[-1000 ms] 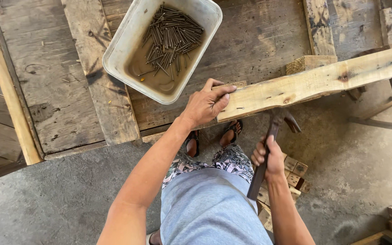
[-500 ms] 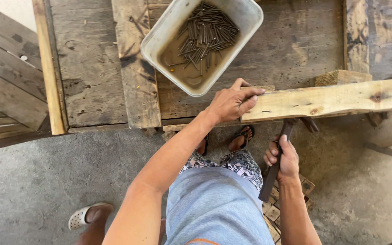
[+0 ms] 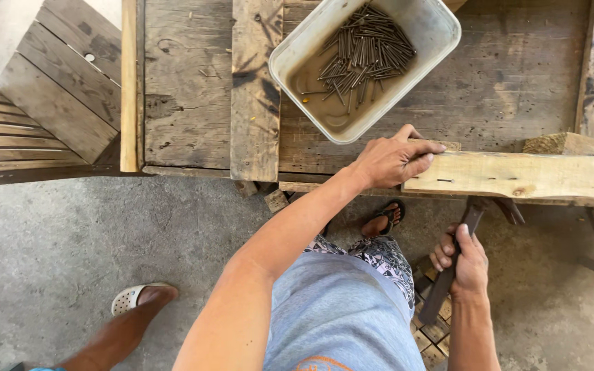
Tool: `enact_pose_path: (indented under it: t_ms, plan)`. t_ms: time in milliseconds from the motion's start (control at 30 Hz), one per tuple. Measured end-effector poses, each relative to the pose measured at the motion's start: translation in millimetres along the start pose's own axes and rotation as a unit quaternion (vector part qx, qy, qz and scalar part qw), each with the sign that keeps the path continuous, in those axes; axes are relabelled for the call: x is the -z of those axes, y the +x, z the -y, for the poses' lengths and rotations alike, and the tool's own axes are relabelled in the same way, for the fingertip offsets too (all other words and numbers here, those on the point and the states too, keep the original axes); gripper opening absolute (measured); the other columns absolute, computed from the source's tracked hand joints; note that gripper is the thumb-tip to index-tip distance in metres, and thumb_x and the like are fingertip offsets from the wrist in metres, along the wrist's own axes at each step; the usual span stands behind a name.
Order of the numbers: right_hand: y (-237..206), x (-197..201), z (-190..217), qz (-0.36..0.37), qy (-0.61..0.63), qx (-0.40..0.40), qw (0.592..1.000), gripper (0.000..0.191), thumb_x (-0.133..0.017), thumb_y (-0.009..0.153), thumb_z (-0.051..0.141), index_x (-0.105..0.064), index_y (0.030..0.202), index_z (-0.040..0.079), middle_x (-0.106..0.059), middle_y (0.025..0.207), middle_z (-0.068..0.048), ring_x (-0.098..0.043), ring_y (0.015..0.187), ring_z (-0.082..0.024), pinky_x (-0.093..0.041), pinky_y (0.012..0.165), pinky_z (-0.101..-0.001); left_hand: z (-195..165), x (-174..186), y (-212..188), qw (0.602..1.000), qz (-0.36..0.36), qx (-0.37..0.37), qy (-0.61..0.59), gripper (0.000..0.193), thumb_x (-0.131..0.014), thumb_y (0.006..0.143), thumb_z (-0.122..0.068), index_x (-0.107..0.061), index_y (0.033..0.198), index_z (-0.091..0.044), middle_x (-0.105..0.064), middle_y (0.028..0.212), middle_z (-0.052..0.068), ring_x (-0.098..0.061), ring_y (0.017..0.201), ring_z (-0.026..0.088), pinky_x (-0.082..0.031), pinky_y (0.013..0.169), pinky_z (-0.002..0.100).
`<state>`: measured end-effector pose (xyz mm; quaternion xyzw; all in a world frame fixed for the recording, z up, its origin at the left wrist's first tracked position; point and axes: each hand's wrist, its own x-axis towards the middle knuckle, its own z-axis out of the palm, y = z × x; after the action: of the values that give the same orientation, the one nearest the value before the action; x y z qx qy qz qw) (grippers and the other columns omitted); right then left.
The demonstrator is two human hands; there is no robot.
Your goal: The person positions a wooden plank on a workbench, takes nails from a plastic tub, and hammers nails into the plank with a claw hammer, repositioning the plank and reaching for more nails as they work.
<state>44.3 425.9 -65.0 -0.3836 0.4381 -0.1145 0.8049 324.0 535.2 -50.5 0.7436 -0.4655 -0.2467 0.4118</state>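
Hammer [image 3: 456, 257], lower right, is being gripped by the right hand [image 3: 463, 264], head tucked under the plank [image 3: 524, 175]. Left hand [image 3: 393, 159] is closing over the plank's end at centre. Nails already sitting in its edge; tub of nails [image 3: 362, 58] waiting on the desk [image 3: 187, 89] above.

one tub [image 3: 441, 31] of nails [image 3: 362, 51], too many to count, at 12 o'clock; one plank [image 3: 524, 175], one hammer [image 3: 452, 264], two hands, perhaps two sandals.

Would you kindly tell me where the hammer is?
The dark hammer is lower right in the head view, in the right hand, below the pale wooden plank.
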Motion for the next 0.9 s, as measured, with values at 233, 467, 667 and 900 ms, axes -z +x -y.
enact_pose_path:
  t_ms: [233,467,667,900]
  plan:
    - [-2.2,2.2,-4.6,-0.010,0.000,-0.002,1.000,0.025,-0.049,0.115,0.031,-0.056,0.105,0.010,-0.044,0.070,0.001,-0.040,0.054,-0.010,-0.036,0.050,-0.0282,-2.6,4.4,-2.8,1.000,0.005,0.008,0.008,0.040,-0.046,0.100,-0.057,-0.062,0.134,-0.045,-0.062,0.122,0.002,-0.072,0.097,0.025,-0.058,0.085,0.042]
    - [-1.0,10.3,-7.0,0.017,0.062,0.017,0.998,0.027,-0.049,0.117,0.032,-0.056,0.108,0.009,-0.045,0.072,0.001,-0.041,0.056,-0.009,-0.037,0.051,-0.0270,-1.5,2.9,-2.6,1.000,-0.008,0.001,0.023,0.040,-0.046,0.100,-0.058,-0.061,0.135,-0.045,-0.061,0.121,0.003,-0.072,0.097,0.024,-0.059,0.082,0.042]
    - [-16.5,14.9,-10.5,-0.015,-0.008,0.000,1.000,0.023,-0.049,0.112,0.032,-0.055,0.106,0.010,-0.045,0.070,-0.001,-0.042,0.052,-0.012,-0.037,0.047,-0.0297,-3.2,4.2,-2.3,1.000,0.009,0.011,-0.003,0.040,-0.048,0.099,-0.057,-0.062,0.136,-0.045,-0.063,0.127,0.000,-0.073,0.101,0.023,-0.059,0.087,0.040]
    - [-43.9,32.1,-13.3,-0.072,-0.097,-0.018,0.993,0.021,-0.055,0.105,0.030,-0.055,0.103,0.009,-0.051,0.067,-0.002,-0.046,0.049,-0.013,-0.039,0.043,-0.0289,-5.2,18.4,13.5,0.996,0.035,-0.023,-0.085,0.071,-0.064,0.091,-0.058,-0.052,0.147,-0.015,-0.059,0.136,0.013,-0.060,0.124,0.031,-0.047,0.103,0.043]
